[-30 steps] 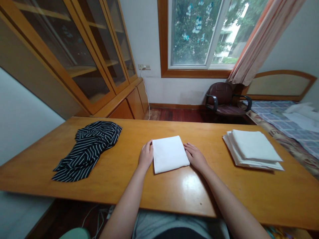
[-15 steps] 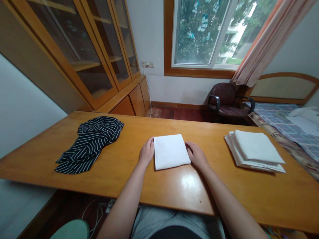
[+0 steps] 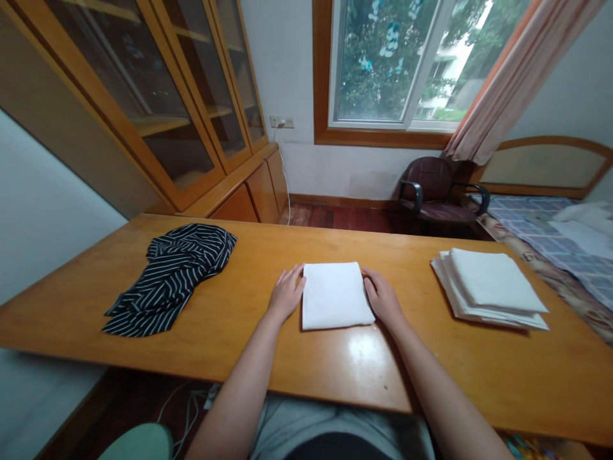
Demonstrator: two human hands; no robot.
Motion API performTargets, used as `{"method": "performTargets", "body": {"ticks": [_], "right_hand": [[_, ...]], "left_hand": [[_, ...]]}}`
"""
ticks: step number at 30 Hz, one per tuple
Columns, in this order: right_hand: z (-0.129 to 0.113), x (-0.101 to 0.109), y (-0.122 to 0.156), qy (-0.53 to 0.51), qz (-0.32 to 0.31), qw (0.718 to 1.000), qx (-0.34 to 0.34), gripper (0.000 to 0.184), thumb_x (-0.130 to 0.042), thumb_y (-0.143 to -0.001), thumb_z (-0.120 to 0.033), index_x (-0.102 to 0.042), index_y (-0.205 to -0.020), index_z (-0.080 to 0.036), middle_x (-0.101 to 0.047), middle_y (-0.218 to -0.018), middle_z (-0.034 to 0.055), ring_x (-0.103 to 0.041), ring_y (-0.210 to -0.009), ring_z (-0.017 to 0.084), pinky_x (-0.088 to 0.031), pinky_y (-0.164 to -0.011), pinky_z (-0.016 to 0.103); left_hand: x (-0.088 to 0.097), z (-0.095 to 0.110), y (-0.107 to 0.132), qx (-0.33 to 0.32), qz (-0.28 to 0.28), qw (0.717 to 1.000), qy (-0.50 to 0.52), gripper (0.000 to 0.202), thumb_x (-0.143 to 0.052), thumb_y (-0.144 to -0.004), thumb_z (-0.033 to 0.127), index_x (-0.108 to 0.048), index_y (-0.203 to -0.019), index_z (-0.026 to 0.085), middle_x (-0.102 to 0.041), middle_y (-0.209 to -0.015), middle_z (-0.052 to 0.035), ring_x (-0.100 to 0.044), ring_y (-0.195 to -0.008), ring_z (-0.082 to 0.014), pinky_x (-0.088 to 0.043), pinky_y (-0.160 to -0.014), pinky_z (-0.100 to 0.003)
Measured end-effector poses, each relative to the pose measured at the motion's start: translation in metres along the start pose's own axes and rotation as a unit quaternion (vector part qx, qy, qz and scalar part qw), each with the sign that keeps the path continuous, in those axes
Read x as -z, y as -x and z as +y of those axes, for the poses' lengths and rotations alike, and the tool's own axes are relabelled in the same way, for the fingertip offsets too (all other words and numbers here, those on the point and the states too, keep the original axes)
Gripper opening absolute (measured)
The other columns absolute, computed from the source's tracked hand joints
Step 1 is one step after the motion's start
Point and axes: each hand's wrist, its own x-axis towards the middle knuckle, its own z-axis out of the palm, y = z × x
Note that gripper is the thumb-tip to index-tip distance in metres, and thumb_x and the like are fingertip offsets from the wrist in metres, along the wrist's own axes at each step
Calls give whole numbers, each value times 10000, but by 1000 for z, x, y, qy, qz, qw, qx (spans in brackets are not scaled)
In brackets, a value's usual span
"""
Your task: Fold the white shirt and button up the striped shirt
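The left hand (image 3: 287, 295) lies with its fingers extended and slightly apart, thumb against the left edge of a folded white cloth (image 3: 338, 296); the right hand (image 3: 383, 297) curves along the opposite edge, and whether it pinches any layer there cannot be told. Between them the cloth sits flat on the wooden tabletop (image 3: 201, 348), directly before the person, its near edge almost level and its upper face fairly smooth. The step in hand looks like squaring up this folded piece, with both hands framing its sides. The next move, judging from this placement, calls for light, even pressure from both sides so that the layers stay aligned; any lift would need fingertips beneath the edges. Farther out, well to the right, rests a stack of folded white cloths (image 3: 498, 281), its lower layers jutting out unevenly. Well to the left lies a black cloth with white stripes (image 3: 177, 281), loosely bunched. Beyond the tabletop's far edge stand a dark armchair (image 3: 431, 182) beneath the window and a glass-doored cabinet (image 3: 234, 163).
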Motion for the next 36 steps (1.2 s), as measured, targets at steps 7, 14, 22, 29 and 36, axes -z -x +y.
{"method": "performTargets", "body": {"ticks": [7, 14, 22, 29, 36], "right_hand": [[3, -1, 0, -9, 3, 999, 39, 403, -428, -970, -331, -605, -1309, -204, -600, -1357, 115, -531, -1269, 247, -392, -1120, 460], [0, 0, 3, 9, -9, 999, 36, 408, -463, -961, -335, -602, -1318, -195, -546, -1416, 124, -499, -1304, 257, -378, -1129, 473], [19, -2, -15, -45, -13, 999, -7, 413, -394, -948, -258, -641, -1275, -207, -645, -1303, 104, -581, -1218, 239, -425, -1090, 458], [29, 5, -43, -29, -72, 997, -12, 339, -501, -919, -320, -705, -1179, -247, -717, -1187, 68, -642, -1107, 254, -477, -1006, 447], [31, 8, -46, -40, -92, 995, 6, 303, -518, -917, -328, -720, -1129, -249, -729, -1156, 56, -655, -1088, 247, -489, -984, 422]], "left_hand": [[3, 4, 2, -20, -22, 999, -21, 475, -386, -1001, 388, -423, -1452, 245, -514, -1466, -82, -412, -1408, -229, -213, -1210, -490], [6, 9, 3, -40, -47, 998, -24, 485, -407, -997, 379, -402, -1465, 249, -501, -1478, -73, -393, -1419, -221, -162, -1216, -521], [2, -2, -9, -25, -8, 1000, 13, 431, -358, -976, 196, -560, -1348, 281, -625, -1338, -40, -554, -1246, -205, -339, -1147, -463], [6, -5, -31, -64, -32, 996, 55, 351, -442, -974, 271, -639, -1264, 295, -688, -1192, -35, -599, -1115, -212, -459, -1013, -403], [7, -7, -35, -70, -28, 994, 75, 303, -477, -962, 266, -697, -1170, 273, -709, -1145, -38, -627, -1075, -207, -481, -985, -385]]}}
